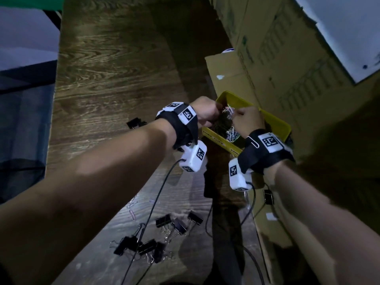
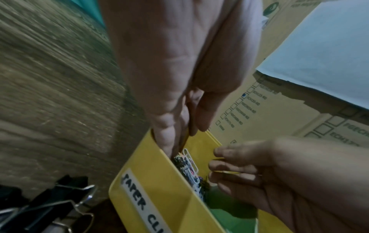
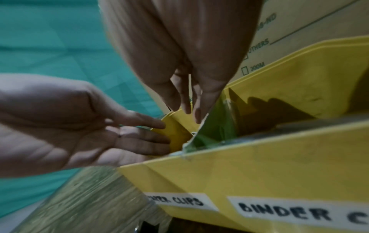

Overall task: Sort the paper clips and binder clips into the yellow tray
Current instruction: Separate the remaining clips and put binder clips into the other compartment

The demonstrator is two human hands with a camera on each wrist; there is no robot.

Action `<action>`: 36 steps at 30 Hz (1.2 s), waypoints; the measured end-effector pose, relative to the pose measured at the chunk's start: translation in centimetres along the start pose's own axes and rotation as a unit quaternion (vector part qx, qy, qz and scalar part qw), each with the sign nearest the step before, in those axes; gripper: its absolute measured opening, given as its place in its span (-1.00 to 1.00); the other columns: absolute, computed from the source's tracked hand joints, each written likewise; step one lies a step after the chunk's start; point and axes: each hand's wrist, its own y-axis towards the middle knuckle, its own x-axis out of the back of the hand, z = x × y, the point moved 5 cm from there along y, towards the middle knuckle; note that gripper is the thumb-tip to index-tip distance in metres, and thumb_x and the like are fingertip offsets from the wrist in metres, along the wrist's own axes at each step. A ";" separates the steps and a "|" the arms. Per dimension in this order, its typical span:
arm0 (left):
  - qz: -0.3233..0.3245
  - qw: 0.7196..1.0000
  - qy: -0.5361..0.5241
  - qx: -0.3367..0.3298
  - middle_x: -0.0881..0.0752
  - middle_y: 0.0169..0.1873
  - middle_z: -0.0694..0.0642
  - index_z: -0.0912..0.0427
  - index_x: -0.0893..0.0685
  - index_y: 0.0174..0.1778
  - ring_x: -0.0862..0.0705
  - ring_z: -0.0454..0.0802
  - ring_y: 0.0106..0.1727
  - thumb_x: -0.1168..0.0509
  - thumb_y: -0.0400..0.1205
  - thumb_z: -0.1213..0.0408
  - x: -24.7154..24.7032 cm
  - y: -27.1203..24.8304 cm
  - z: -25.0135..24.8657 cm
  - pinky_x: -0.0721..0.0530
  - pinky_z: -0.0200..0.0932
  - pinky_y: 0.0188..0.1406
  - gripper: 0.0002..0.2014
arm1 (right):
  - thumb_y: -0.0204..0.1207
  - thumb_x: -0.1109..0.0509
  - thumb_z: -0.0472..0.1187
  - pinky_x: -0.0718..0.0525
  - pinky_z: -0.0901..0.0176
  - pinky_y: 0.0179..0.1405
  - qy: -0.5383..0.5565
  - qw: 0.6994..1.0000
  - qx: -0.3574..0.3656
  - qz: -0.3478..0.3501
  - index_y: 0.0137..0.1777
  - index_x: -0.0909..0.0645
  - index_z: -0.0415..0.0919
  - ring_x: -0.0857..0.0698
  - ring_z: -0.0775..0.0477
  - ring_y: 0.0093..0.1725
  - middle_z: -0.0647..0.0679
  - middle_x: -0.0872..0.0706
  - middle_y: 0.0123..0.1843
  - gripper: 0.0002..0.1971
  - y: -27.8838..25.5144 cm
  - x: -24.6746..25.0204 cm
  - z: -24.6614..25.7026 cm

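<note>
The yellow tray (image 1: 275, 122) stands against cardboard boxes, and its front wall (image 3: 259, 176) bears the labels "PAPER CLIPS" and "BINDER C...". Both hands hover over the paper-clip end. My left hand (image 1: 207, 113) points straight fingers (image 2: 165, 141) down onto the heap of coloured paper clips (image 2: 188, 167). My right hand (image 1: 245, 118) is beside it with straight fingers (image 3: 199, 107) at the green divider (image 3: 215, 126). Neither hand plainly holds anything. Several black binder clips (image 1: 174, 223) lie on the table near me.
Cardboard boxes (image 1: 287, 58) wall off the right side. One more binder clip (image 1: 134, 122) lies left of the tray, another (image 1: 268, 196) under my right forearm. Loose paper clips (image 1: 132, 213) and sensor cables (image 1: 156, 202) lie on the wooden table (image 1: 113, 79); a paper clip (image 1: 254, 141) clings to the right wrist strap.
</note>
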 end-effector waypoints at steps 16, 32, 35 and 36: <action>0.053 0.802 0.587 -0.095 -0.49 0.46 0.11 0.00 -0.54 0.39 -0.50 0.15 0.42 -0.13 0.45 0.58 15.6 -12.6 17.2 -0.52 0.03 0.34 -0.39 | 0.59 -0.31 -0.20 -0.60 0.00 0.22 -0.151 0.892 0.311 0.293 0.31 -0.59 -0.09 -0.57 -0.07 0.23 -0.08 -0.56 0.33 -0.70 -16.7 -14.5 4.8; -0.047 0.788 0.549 -0.275 -0.69 0.00 0.22 0.33 -0.68 0.13 -0.59 0.09 0.02 0.00 0.39 0.33 15.8 -20.4 27.3 -0.55 -0.16 0.11 -0.51 | 0.50 -0.43 -0.23 -0.63 0.12 0.14 -0.202 0.892 0.263 0.306 -0.03 -0.78 -0.16 -0.75 -0.15 0.02 -0.15 -0.82 -0.01 -0.88 -19.4 -21.4 2.6; -0.063 0.800 0.524 -0.285 -0.71 -0.10 0.24 0.34 -0.70 0.05 -0.64 0.14 -0.08 -0.11 0.44 0.41 15.4 -20.0 27.5 -0.59 -0.14 0.00 -0.65 | 0.54 -0.41 -0.19 -0.67 0.08 0.14 -0.184 0.908 0.238 0.292 0.10 -0.75 -0.15 -0.74 -0.17 -0.01 -0.19 -0.79 0.01 -0.82 -20.1 -22.2 3.1; -0.070 0.808 0.512 -0.283 -0.71 -0.10 0.25 0.34 -0.70 0.05 -0.69 0.19 -0.12 -0.20 0.44 0.48 15.3 -19.9 27.2 -0.67 -0.12 -0.07 -0.69 | 0.54 -0.41 -0.15 -0.69 0.05 0.10 -0.182 0.911 0.233 0.286 0.17 -0.71 -0.17 -0.73 -0.17 -0.04 -0.21 -0.77 0.01 -0.76 -20.6 -22.5 3.3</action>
